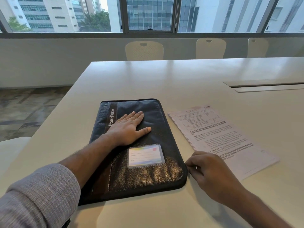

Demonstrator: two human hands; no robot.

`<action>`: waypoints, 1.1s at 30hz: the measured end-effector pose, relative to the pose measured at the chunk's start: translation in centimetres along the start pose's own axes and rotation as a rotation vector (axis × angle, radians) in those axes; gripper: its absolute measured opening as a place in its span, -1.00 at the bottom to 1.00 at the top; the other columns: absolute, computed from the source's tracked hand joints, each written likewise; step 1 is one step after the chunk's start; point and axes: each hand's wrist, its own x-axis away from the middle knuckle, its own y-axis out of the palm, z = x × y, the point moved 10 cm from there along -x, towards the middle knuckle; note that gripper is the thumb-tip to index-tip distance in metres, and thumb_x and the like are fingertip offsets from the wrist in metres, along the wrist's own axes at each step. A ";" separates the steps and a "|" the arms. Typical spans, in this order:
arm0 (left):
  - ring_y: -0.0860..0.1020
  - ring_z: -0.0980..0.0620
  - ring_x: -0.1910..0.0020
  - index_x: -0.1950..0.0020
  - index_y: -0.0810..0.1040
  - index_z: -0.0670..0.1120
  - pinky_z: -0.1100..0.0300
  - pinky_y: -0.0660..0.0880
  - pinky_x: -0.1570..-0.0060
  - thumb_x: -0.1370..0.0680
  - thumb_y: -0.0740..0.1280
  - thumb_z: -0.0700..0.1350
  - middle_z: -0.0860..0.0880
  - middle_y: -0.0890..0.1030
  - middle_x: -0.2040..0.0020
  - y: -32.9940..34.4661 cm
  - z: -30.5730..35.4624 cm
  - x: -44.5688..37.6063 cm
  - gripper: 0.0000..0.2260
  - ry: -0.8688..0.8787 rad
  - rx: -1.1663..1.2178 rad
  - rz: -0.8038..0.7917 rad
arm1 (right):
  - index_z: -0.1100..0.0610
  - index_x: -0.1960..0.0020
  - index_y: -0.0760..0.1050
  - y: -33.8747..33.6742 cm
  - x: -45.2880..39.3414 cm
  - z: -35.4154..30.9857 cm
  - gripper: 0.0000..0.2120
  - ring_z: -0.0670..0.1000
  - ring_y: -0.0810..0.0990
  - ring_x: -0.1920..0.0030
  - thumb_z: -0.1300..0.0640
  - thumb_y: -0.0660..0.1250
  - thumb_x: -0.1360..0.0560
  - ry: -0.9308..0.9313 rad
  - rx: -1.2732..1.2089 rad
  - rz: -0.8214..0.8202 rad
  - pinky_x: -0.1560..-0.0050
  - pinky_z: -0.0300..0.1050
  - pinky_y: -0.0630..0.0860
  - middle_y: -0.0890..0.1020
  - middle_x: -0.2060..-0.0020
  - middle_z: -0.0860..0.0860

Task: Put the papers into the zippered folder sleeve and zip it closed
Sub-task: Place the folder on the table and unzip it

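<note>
A wide white desk point(189, 83) fills most of the view, its far edge running under a band of windows point(149, 14) with three pale chairs point(144, 50) pushed in along it, and a long slot cover point(266, 86) set into its top toward the right edge. A dark folder point(158, 129) lies flat near the desk's near-left corner, long side running away from the person, with "PortFolio" printed on a strip along its left side and a wrinkled metallic patch at its near end. Just beside it to the right, not touching it, the papers point(230, 139) lie in a thin stack, printed side up and turned slightly askew, a table at the top of the sheet and blocks of text below. The left hand point(130, 127), on an arm with a grey sleeve point(41, 191) pushed up the forearm, rests palm down on the folder's middle, fingers straight and thumb spread out to the right. The right hand point(209, 170) sits at the folder's near-right corner, partly over the near edge of the papers, its fingers curled with the tips at the folder's rim; whether they pinch a zip pull cannot be told. A clear card pocket point(146, 156) with a label sits on the folder near the left wrist.
</note>
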 end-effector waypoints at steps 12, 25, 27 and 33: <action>-0.10 0.15 -0.57 -0.61 -0.08 0.08 0.04 -0.13 -0.54 -0.48 -0.10 0.49 0.13 -0.07 -0.62 -0.2 0.1 0.0 -0.19 -0.011 -0.002 -0.018 | 0.00 0.28 0.62 0.1 3.9 -1.1 -0.87 -0.09 0.54 0.23 0.17 0.45 -0.42 0.031 -0.096 0.038 0.31 -0.32 0.40 0.57 0.26 -0.19; -0.01 0.11 -0.58 -0.61 0.03 0.07 0.06 -0.09 -0.54 -0.46 -0.05 0.51 0.13 0.03 -0.61 -0.9 -0.1 0.5 -0.17 -0.068 0.014 0.044 | 0.04 0.38 0.48 1.5 4.6 -3.0 -0.84 -0.02 0.50 0.33 0.15 0.41 -0.35 0.079 -0.152 0.081 0.36 -0.11 0.46 0.51 0.42 -0.10; 0.04 0.09 -0.57 -0.60 0.10 0.05 0.05 -0.05 -0.53 -0.48 0.00 0.48 0.10 0.09 -0.61 -1.4 -0.2 1.0 -0.20 -0.081 0.037 0.082 | 0.05 0.39 0.46 1.5 4.5 -3.0 -0.83 -0.02 0.50 0.36 0.15 0.41 -0.33 0.100 -0.157 0.101 0.37 -0.09 0.46 0.51 0.43 -0.09; 0.00 0.08 -0.58 -0.60 0.10 0.08 0.03 -0.08 -0.52 -0.52 0.07 0.41 0.11 0.07 -0.61 -1.2 -0.6 4.8 -0.28 -0.085 0.076 0.014 | 0.02 0.40 0.45 1.4 4.8 -3.1 -0.77 -0.08 0.48 0.41 0.11 0.43 -0.38 0.147 -0.091 0.181 0.40 -0.11 0.49 0.49 0.46 -0.11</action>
